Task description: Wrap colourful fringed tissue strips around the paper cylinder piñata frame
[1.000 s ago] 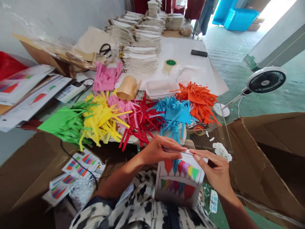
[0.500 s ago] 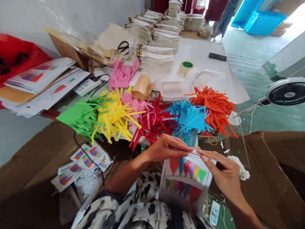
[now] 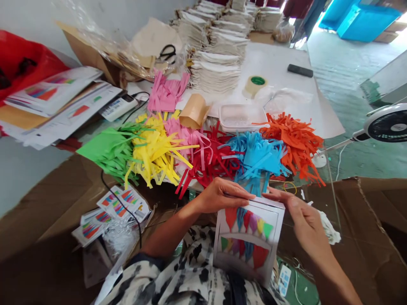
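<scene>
A flat white box (image 3: pixel 246 237) printed with two rows of coloured bunting stands tilted against my lap. My left hand (image 3: pixel 219 195) is closed on its upper left edge, thumb towards the front and fingers along the top. At the upper right corner, my right hand (image 3: pixel 302 214) has its fingers stretched out, the index finger reaching behind the top edge; nothing is gripped in it. Just beyond the hands lie fringed bundles of paper-like strips: red (image 3: pixel 211 159), blue (image 3: pixel 254 154), orange (image 3: pixel 294 146), yellow (image 3: pixel 157 152) and green (image 3: pixel 111 148).
Pink fringe (image 3: pixel 167 93), a brown paper roll (image 3: pixel 193 112), a plastic tray (image 3: pixel 242 117) and a tape roll (image 3: pixel 257 84) lie farther back. Behind are stacked cream bundles (image 3: pixel 216 74) and scissors (image 3: pixel 167 53). A fan (image 3: pixel 389 125) stands right; printed cards (image 3: pixel 111 212) lie lower left.
My right hand has moved right and come off the top flap, leaving the upper right corner visible. My left hand keeps its hold. The whole view has shifted slightly.
</scene>
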Tool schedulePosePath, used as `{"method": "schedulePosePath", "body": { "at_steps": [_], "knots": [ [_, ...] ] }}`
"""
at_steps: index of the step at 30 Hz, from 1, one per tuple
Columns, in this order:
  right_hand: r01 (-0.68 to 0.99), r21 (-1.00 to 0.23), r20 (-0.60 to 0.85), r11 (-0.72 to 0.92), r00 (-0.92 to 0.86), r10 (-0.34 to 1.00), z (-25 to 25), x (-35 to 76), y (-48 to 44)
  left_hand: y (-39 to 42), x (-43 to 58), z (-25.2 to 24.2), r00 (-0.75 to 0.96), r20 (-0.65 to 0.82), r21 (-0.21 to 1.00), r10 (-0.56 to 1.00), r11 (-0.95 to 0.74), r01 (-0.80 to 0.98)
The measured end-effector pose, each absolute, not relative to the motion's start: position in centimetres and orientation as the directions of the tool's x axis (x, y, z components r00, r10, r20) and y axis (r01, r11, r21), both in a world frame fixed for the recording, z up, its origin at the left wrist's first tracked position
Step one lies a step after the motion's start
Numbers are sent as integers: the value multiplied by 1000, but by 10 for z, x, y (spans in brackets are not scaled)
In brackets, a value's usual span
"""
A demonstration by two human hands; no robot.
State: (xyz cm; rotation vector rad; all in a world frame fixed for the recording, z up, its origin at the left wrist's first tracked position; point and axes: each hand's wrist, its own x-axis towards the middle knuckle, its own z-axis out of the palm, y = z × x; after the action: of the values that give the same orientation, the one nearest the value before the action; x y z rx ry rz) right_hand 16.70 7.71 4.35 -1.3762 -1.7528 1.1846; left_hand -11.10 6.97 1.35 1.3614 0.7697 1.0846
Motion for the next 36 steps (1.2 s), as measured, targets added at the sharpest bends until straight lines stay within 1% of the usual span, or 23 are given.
{"method": "schedulePosePath", "body": {
  "at_steps": [2,4,5,6,8,9,11,13,14,16,17,19,21,24,26,29,31,33,35,36],
  "knots": [
    [395,-915,5,79,-186,982,57,163,88,70,-116,15,332,152,981,931,-100,-169],
    [400,-900,128,172,-135,983,75,152,105,71,-122,17,309,147,980,940,-96,-173],
    [415,-878,196,237,-141,970,84,143,114,70,-125,18,298,147,980,943,-99,-171],
    [441,-840,265,315,-171,949,93,132,126,70,-129,19,288,151,980,946,-104,-171],
    [484,-727,384,487,-302,873,105,104,151,68,-135,21,266,159,978,951,-115,-175],
    [502,-639,435,583,-390,812,107,86,165,66,-138,21,253,159,977,954,-116,-177],
    [444,-488,504,752,-560,657,105,47,195,62,-145,22,228,143,979,963,-104,-174],
    [452,-277,499,848,-687,529,95,4,224,59,-153,23,207,123,983,971,-91,-156],
    [443,-181,458,878,-752,473,88,-16,238,58,-157,24,195,121,985,973,-93,-145],
    [449,-38,377,893,-821,428,75,-53,262,56,-165,27,165,129,986,978,-109,-126],
    [455,5,339,891,-839,427,70,-68,273,56,-169,28,145,138,985,980,-121,-121],
    [469,32,285,883,-851,442,62,-92,291,57,-174,32,111,162,982,980,-150,-115],
    [463,26,257,886,-860,442,61,-107,305,61,-177,36,96,186,979,978,-175,-107],
    [454,24,266,891,-862,432,76,-113,319,70,-174,43,74,188,980,979,-181,-86],
    [483,24,341,875,-827,447,97,-106,324,82,-169,45,49,197,979,979,-194,-58],
    [551,41,536,833,-716,447,136,-75,320,109,-158,45,21,308,951,951,-308,27],
    [609,62,623,791,-643,446,160,-44,309,131,-149,43,21,381,920,924,-382,86],
    [646,63,708,761,-566,422,178,-8,292,154,-139,42,34,423,894,906,-423,150],
    [625,13,822,781,-451,348,188,28,273,174,-130,41,50,453,858,890,-451,245],
    [601,-41,878,798,-360,316,190,46,263,183,-126,41,60,461,834,885,-455,313]
  ]
}}
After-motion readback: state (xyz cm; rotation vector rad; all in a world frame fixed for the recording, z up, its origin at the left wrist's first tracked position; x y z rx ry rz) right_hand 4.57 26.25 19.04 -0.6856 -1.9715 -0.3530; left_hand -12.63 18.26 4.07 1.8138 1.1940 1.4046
